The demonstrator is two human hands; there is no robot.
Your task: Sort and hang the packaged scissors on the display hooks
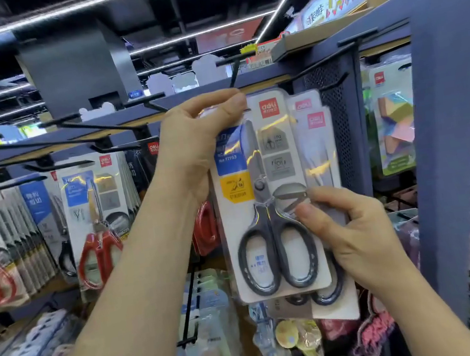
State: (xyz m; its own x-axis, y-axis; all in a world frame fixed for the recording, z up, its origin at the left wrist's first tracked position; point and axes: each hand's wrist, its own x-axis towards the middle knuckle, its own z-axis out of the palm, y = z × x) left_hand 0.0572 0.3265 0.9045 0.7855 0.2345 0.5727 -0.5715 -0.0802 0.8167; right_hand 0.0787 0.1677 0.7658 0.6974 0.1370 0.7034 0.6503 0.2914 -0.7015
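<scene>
A pack of black-handled scissors (267, 203) on a white card stands upright in front of me. My left hand (201, 140) pinches its top left corner, just below a black display hook (235, 70). My right hand (352, 227) grips the right edge of the front pack together with two more black-handled packs (317, 142) stacked behind it. Packs of red-handled scissors (95, 227) hang on hooks to the left.
Several bare black hooks (69, 125) jut out at upper left, and another bare hook (329, 62) at upper right. A blue shelf post (447, 148) rises close on the right. Small packaged goods (208, 317) hang below the scissors.
</scene>
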